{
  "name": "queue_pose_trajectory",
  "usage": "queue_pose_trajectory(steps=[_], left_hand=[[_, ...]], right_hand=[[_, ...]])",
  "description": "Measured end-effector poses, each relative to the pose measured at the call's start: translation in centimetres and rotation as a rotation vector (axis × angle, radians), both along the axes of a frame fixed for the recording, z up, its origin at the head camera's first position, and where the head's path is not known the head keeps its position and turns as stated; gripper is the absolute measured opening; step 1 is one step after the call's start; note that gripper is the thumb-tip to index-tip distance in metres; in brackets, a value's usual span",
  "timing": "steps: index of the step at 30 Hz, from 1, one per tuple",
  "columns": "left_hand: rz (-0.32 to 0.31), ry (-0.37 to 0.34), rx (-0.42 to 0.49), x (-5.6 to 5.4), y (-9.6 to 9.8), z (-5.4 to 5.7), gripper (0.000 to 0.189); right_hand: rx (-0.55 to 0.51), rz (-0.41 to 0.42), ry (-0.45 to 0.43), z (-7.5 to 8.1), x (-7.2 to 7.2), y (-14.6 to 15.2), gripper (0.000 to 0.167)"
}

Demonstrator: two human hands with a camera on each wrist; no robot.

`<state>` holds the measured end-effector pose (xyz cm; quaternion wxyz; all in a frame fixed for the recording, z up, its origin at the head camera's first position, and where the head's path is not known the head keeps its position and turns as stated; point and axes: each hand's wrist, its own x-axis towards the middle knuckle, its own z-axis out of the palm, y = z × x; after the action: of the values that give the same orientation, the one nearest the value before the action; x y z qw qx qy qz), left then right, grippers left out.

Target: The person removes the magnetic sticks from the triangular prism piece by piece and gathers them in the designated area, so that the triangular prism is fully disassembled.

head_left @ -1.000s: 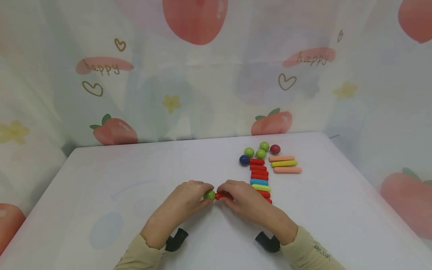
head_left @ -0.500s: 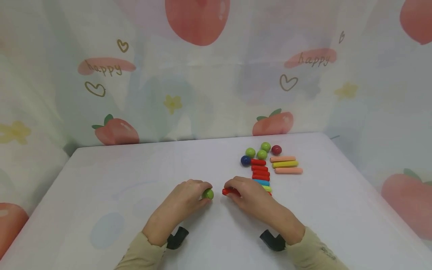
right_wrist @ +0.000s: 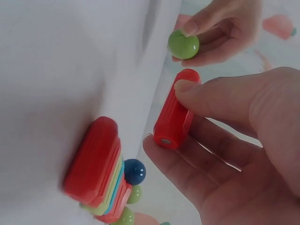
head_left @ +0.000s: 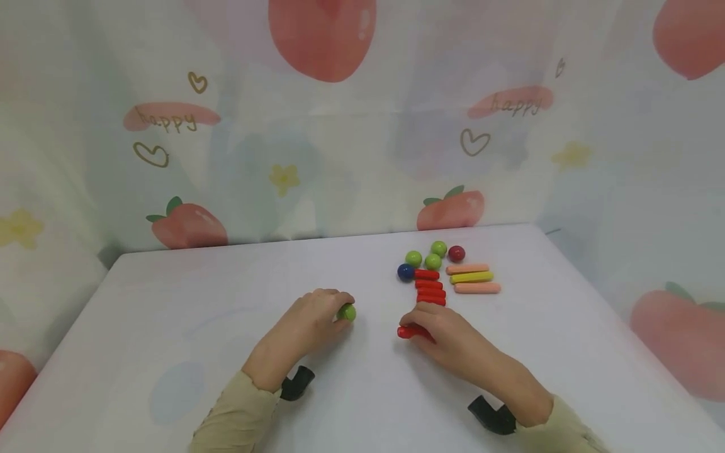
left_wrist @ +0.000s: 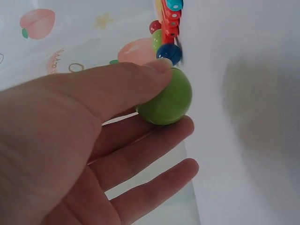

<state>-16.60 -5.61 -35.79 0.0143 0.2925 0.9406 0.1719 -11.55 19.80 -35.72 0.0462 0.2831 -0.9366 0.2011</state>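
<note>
My left hand [head_left: 306,321] pinches a glossy green ball [left_wrist: 168,101] between thumb and fingers, its other fingers spread below. To the right, my right hand [head_left: 455,336] holds a short red stick [right_wrist: 176,115] with a small grey dot in its end face. The thumb presses on one side of the stick and the fingers support it from the other. A gap separates ball and stick. Beyond the right hand lies a row of red sticks [head_left: 428,285]; the hand hides the row's near part, where the right wrist view shows blue and yellow-green sticks.
At the row's far end sits a dark blue ball [head_left: 406,272], with several green balls [head_left: 433,262] and a dark red ball [head_left: 456,253] behind. Two longer peach sticks [head_left: 477,288] and a yellow stick [head_left: 472,277] lie right of them on the white table [head_left: 198,283].
The hands have moved apart: the red stick, close against the green ball a second ago, has gone right with my right hand. My left hand keeps the ball, slightly farther from me.
</note>
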Motion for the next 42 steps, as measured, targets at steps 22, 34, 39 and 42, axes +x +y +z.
queue_pose_trajectory(steps=[22, 34, 39, 42], left_hand=[[-0.009, 0.002, 0.143, -6.5, 3.8, -0.1, 0.030], [0.086, -0.059, 0.178, -9.3, 6.8, -0.9, 0.031], [0.131, -0.063, 0.196, -10.0, 7.7, -1.3, 0.032], [0.150, -0.062, 0.202, -10.2, 8.1, -1.4, 0.033]], right_hand=[[0.092, -0.136, -0.113, -0.7, 1.5, 2.5, 0.029], [0.146, -0.115, -0.071, -1.3, 1.1, 2.4, 0.029], [0.157, -0.103, -0.049, -1.4, 0.9, 2.3, 0.030], [0.165, -0.104, -0.044, -1.6, 0.9, 2.3, 0.029]])
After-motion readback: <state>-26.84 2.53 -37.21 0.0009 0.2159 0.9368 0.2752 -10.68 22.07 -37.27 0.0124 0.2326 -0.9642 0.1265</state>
